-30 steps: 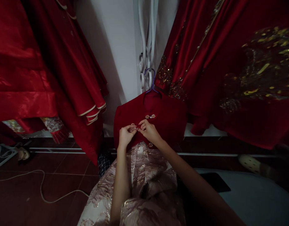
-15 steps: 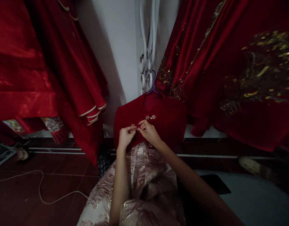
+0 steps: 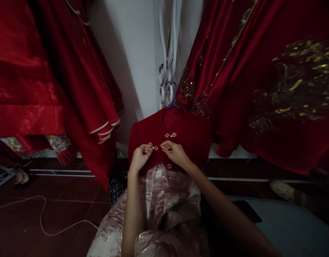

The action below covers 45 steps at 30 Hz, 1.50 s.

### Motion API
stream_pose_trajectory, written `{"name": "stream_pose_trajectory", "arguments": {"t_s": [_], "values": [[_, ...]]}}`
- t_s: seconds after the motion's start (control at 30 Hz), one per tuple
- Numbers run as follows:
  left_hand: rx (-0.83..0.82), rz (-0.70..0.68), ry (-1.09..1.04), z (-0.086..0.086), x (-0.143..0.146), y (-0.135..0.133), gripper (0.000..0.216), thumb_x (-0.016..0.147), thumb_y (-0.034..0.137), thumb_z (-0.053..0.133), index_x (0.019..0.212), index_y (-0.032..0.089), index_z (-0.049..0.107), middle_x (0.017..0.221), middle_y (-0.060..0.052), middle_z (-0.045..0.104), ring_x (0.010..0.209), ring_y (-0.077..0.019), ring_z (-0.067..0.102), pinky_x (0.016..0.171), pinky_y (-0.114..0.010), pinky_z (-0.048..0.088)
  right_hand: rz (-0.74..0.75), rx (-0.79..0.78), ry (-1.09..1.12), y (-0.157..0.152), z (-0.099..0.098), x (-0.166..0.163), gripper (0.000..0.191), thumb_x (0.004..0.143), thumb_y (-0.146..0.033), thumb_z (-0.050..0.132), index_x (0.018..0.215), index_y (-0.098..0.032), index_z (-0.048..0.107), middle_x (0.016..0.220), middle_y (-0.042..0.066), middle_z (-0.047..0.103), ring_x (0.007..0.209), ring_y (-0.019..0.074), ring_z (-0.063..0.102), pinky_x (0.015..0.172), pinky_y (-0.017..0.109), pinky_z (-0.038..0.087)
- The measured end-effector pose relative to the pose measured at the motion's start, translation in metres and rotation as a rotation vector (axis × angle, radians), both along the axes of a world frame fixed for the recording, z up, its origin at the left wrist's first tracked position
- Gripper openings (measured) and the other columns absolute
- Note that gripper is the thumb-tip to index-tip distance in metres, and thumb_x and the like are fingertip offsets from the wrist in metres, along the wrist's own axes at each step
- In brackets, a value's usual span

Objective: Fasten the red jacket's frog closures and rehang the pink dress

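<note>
A red jacket (image 3: 148, 126) hangs in front of me on a purple hanger (image 3: 174, 102). Jewelled flower clasps sit down its front: a fastened upper one (image 3: 170, 135), a middle one (image 3: 154, 147) and a lower flower (image 3: 169, 166). My left hand (image 3: 140, 157) pinches the middle clasp at the jacket's left side, with thumb and fingertips closed round it. Just right of that clasp, my right hand (image 3: 176, 153) has its thumb and index finger pressed together close to the red cloth. Whatever they hold is too small to see.
Red garments with gold sequins (image 3: 295, 84) hang at the right, and red satin cloth (image 3: 25, 71) at the left. White ironwork (image 3: 167, 64) stands behind the hanger. Brocade cloth (image 3: 113, 228) covers my lap. A cable (image 3: 42, 217) and a pale clog (image 3: 282, 189) lie lower down.
My right hand has moved slightly right, away from my left fingers. The middle clasp's flowers now show more between the hands, and the lower flower is less covered.
</note>
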State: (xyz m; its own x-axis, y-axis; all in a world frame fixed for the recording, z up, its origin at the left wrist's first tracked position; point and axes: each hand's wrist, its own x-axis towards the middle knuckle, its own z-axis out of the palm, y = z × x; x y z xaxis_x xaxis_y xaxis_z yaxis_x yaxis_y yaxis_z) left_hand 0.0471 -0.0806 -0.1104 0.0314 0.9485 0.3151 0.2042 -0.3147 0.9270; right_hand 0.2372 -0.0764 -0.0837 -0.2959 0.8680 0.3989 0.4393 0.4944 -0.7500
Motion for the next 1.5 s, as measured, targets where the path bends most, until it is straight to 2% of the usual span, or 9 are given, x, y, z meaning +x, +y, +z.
{"name": "stream_pose_trajectory", "arguments": {"t_s": [0.17,0.33,0.6,0.73,0.87,0.93,1.13,1.23,1.5], "values": [[-0.150,-0.091,0.195,-0.005,-0.014,-0.009,0.018,0.064,0.015,0.061,0.081,0.014,0.068,0.073,-0.006,0.069,0.061,-0.0115,0.062,0.054,-0.019,0.048,0.065,-0.301,-0.067,-0.025,-0.001,0.046,0.020,0.080,-0.033,0.053,0.088,-0.017,0.063,0.072,0.004,0.067,0.060,0.0141,0.065,0.055,0.025,0.053],[-0.480,-0.296,0.172,-0.013,-0.014,-0.016,0.052,0.058,0.011,0.060,0.110,0.016,0.060,0.058,0.002,0.064,0.046,-0.0072,0.055,0.041,-0.013,0.039,0.116,-0.427,-0.185,-0.028,-0.010,0.049,0.020,0.077,-0.031,0.054,0.081,-0.017,0.067,0.067,0.003,0.067,0.051,0.0129,0.062,0.045,0.022,0.049],[-0.559,-0.203,0.110,-0.025,-0.023,-0.018,0.085,0.057,0.020,0.070,0.135,0.019,0.035,0.050,0.005,0.060,0.038,-0.0094,0.053,0.038,-0.016,0.038,0.056,-0.360,-0.272,-0.027,-0.022,0.036,0.023,0.075,-0.032,0.058,0.091,-0.018,0.066,0.071,0.004,0.069,0.049,0.0127,0.060,0.047,0.022,0.044],[-0.522,-0.074,0.187,-0.034,-0.023,-0.008,0.099,0.059,0.026,0.071,0.141,0.015,0.016,0.065,0.000,0.064,0.048,-0.0129,0.058,0.052,-0.023,0.047,0.045,-0.351,-0.342,-0.025,-0.023,0.041,0.023,0.076,-0.033,0.057,0.090,-0.017,0.066,0.069,0.004,0.069,0.051,0.0133,0.061,0.050,0.023,0.043],[-0.248,0.131,0.226,-0.038,-0.016,0.004,0.086,0.056,0.023,0.072,0.131,0.008,0.032,0.114,-0.020,0.054,0.105,-0.0262,0.055,0.091,-0.033,0.042,0.018,-0.330,-0.406,-0.022,-0.028,0.041,0.027,0.073,-0.033,0.060,0.095,-0.017,0.063,0.069,0.004,0.068,0.060,0.0157,0.062,0.057,0.024,0.043],[-0.159,0.165,0.219,-0.041,-0.014,0.008,0.078,0.056,0.020,0.070,0.125,0.008,0.036,0.123,-0.021,0.046,0.115,-0.0267,0.047,0.096,-0.033,0.036,0.016,-0.319,-0.414,-0.020,-0.033,0.040,0.030,0.071,-0.032,0.062,0.097,-0.017,0.062,0.070,0.004,0.067,0.062,0.0157,0.062,0.059,0.024,0.043],[-0.206,-0.053,0.312,-0.053,-0.020,0.008,0.038,0.062,0.026,0.067,0.094,0.015,0.049,0.075,0.001,0.055,0.067,-0.0109,0.052,0.069,-0.024,0.042,0.024,-0.272,-0.388,-0.017,-0.043,0.039,0.020,0.064,-0.026,0.066,0.080,-0.018,0.059,0.068,0.001,0.062,0.062,0.0122,0.057,0.056,0.021,0.040],[-0.187,-0.029,0.497,-0.049,-0.019,0.005,0.023,0.067,0.030,0.063,0.082,0.017,0.051,0.064,0.005,0.051,0.058,-0.0085,0.047,0.061,-0.020,0.037,0.017,-0.239,-0.343,-0.015,-0.048,0.037,0.024,0.060,-0.024,0.069,0.079,-0.017,0.057,0.070,0.000,0.060,0.065,0.0111,0.055,0.056,0.019,0.039],[0.014,0.251,0.701,0.012,0.013,-0.018,0.016,0.072,0.033,0.057,0.074,0.019,0.052,0.064,0.001,0.058,0.059,-0.0118,0.053,0.059,-0.022,0.034,0.033,-0.237,-0.222,-0.012,-0.061,0.024,0.027,0.060,-0.021,0.066,0.086,-0.016,0.059,0.074,0.001,0.063,0.063,0.0087,0.055,0.056,0.018,0.040]]}}
